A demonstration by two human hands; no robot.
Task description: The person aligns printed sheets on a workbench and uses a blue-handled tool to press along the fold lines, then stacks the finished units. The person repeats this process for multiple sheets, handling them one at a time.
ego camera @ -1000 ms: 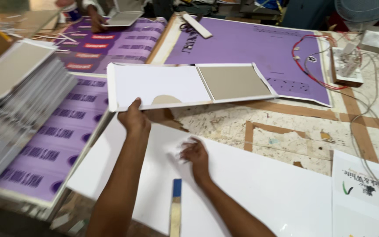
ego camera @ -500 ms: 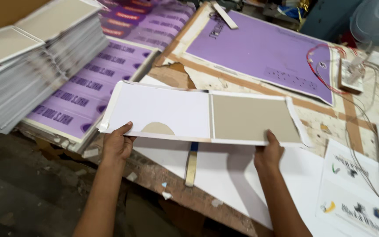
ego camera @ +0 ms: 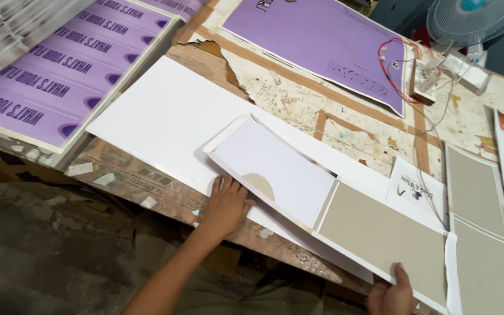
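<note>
- The folded board [ego camera: 328, 204] lies on the large sheet [ego camera: 164, 116], at the table's near edge.
- The printed stack [ego camera: 59, 76] lies left.
- The fan [ego camera: 476, 20] stands far right.

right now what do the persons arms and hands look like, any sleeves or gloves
Both arms are bare as far as the frame shows, with no sleeves in view. The left hand and the right hand wear no gloves, and no rings, watch or wristband can be seen. Only part of the right hand shows at the bottom edge, so its wrist cannot be checked.
</note>
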